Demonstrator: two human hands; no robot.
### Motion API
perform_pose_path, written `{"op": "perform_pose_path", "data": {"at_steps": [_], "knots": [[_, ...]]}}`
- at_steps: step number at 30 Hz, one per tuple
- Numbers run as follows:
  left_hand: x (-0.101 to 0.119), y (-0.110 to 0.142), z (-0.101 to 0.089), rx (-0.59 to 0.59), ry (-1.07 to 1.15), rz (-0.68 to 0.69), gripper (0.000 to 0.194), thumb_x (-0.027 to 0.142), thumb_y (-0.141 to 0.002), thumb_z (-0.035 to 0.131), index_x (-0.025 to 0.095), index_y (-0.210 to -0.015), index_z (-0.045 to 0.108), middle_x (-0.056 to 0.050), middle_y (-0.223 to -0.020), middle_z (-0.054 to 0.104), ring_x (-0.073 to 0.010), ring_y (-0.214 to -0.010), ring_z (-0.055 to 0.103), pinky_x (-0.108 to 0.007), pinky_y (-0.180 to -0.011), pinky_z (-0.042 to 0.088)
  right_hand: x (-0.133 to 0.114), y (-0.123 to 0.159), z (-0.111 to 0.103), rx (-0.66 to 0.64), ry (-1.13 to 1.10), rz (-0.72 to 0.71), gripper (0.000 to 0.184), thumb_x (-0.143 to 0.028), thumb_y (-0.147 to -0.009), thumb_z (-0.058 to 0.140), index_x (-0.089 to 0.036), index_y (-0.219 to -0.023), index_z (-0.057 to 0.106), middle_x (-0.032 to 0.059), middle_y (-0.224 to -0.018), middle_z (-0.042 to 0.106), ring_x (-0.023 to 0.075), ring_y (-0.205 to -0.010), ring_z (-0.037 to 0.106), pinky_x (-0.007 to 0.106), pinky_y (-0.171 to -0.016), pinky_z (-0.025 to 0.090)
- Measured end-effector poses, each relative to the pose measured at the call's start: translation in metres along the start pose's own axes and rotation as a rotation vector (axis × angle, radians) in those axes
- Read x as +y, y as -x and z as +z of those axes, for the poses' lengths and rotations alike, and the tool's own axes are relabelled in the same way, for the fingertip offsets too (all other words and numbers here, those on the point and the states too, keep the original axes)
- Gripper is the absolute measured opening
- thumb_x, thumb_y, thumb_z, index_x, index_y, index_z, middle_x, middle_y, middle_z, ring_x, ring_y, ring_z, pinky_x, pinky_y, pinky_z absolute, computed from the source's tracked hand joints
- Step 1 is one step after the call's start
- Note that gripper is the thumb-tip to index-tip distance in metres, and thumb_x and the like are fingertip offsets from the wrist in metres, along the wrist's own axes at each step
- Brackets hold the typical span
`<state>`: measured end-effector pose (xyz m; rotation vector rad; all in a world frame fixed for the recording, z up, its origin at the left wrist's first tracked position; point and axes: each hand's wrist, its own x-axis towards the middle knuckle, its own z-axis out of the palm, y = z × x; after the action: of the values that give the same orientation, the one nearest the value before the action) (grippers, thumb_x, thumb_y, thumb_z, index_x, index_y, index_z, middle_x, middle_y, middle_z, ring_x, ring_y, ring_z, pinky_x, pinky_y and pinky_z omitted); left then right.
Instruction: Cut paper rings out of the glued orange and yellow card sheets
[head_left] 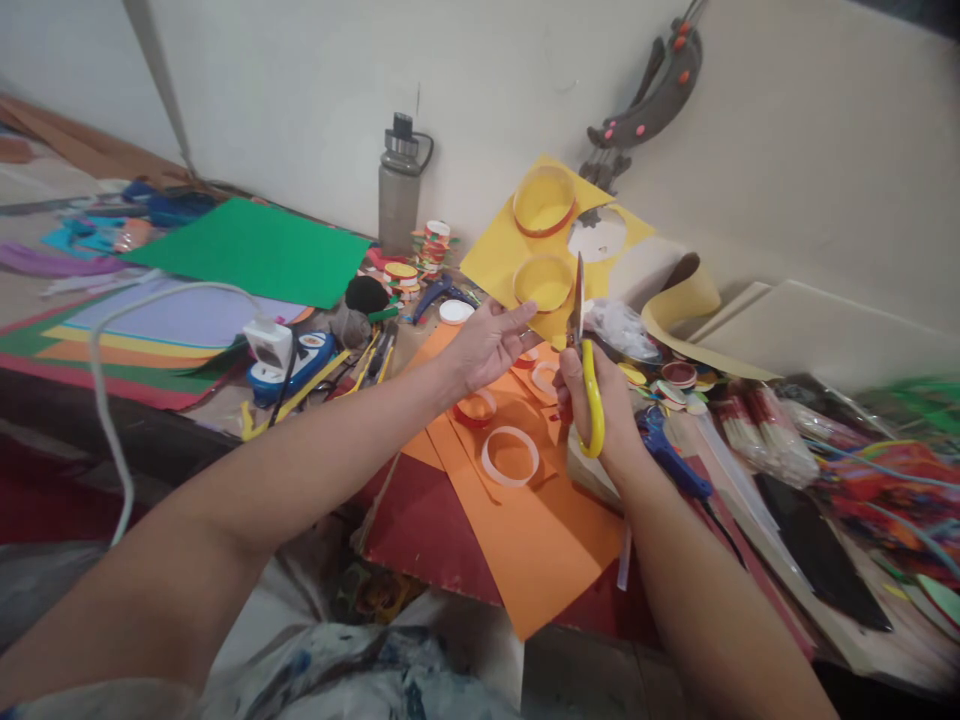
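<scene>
Between its thumb and fingers my left hand holds up a yellow paper sheet with a round hole cut in its right part. Two rings, an upper one and a lower one, are stuck on the sheet. My right hand is closed round yellow-handled scissors, whose blades point up at the sheet's right side. Whether the blades touch the paper I cannot tell. Below both hands lies orange paper with several rings, among them a pale one.
A blue glue gun lies right of my right hand. On the left are a green sheet, a power strip with a white plug, and stacked coloured paper. A grey bottle stands by the wall. Bagged materials lie at right.
</scene>
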<state>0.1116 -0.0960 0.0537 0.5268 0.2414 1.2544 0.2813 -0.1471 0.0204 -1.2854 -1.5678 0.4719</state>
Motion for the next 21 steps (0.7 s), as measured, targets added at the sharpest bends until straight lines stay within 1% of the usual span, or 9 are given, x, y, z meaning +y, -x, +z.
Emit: {"op": "perform_pose_path", "data": {"at_steps": [5,9,12,15,18,21], "knots": [[0.002,0.001,0.002,-0.002,-0.021,0.008,0.069,-0.004,-0.106,0.068,0.025,-0.168,0.057,-0.008,-0.128,0.090,-0.0221,-0.120,0.089,-0.045,-0.125,0.063,0.000,0.002,0.001,0.002,-0.038,0.018,0.076,-0.102,-0.092,0.064,-0.026,-0.093,0.062,-0.0011,-0.073,0.058,0.0132,-0.054,0.049,0.025,-0.040,0.041],[0.004,0.000,0.001,0.003,-0.003,-0.005,0.069,-0.004,-0.103,0.070,0.027,-0.164,0.059,-0.007,-0.132,0.090,-0.0222,-0.127,0.087,-0.044,-0.126,0.063,-0.005,0.004,0.002,-0.005,-0.076,0.065,0.076,-0.102,-0.090,0.066,-0.026,-0.089,0.057,-0.0037,-0.068,0.053,0.0113,-0.048,0.044,0.024,-0.035,0.036],[0.005,0.000,0.001,0.002,0.011,-0.012,0.069,-0.004,-0.102,0.071,0.027,-0.162,0.061,-0.007,-0.134,0.089,-0.0219,-0.129,0.086,-0.041,-0.124,0.064,-0.006,0.004,0.002,-0.010,-0.060,0.039,0.076,-0.102,-0.091,0.065,-0.027,-0.087,0.055,-0.0027,-0.068,0.055,0.0119,-0.051,0.046,0.023,-0.037,0.037],[0.005,0.000,-0.001,-0.010,-0.011,-0.014,0.061,-0.003,-0.104,0.069,0.026,-0.158,0.063,-0.006,-0.127,0.090,-0.0210,-0.127,0.087,-0.041,-0.123,0.065,-0.006,0.004,0.001,-0.006,-0.040,0.026,0.076,-0.101,-0.092,0.063,-0.026,-0.088,0.056,-0.0018,-0.070,0.057,0.0128,-0.055,0.049,0.023,-0.040,0.039],[0.002,-0.001,-0.003,-0.028,-0.038,-0.007,0.053,-0.001,-0.106,0.069,0.025,-0.152,0.067,-0.006,-0.120,0.091,-0.0212,-0.124,0.088,-0.044,-0.124,0.064,-0.007,0.004,0.001,-0.002,-0.039,0.048,0.076,-0.102,-0.092,0.063,-0.026,-0.092,0.058,-0.0027,-0.070,0.057,0.0125,-0.053,0.048,0.024,-0.041,0.039],[0.000,-0.002,-0.004,-0.025,-0.043,-0.008,0.050,0.001,-0.106,0.070,0.024,-0.149,0.069,-0.007,-0.121,0.091,-0.0226,-0.123,0.088,-0.045,-0.125,0.063,-0.010,0.004,0.003,0.002,-0.051,0.069,0.078,-0.103,-0.089,0.064,-0.026,-0.093,0.060,-0.0035,-0.068,0.056,0.0122,-0.050,0.047,0.025,-0.039,0.038]]}}
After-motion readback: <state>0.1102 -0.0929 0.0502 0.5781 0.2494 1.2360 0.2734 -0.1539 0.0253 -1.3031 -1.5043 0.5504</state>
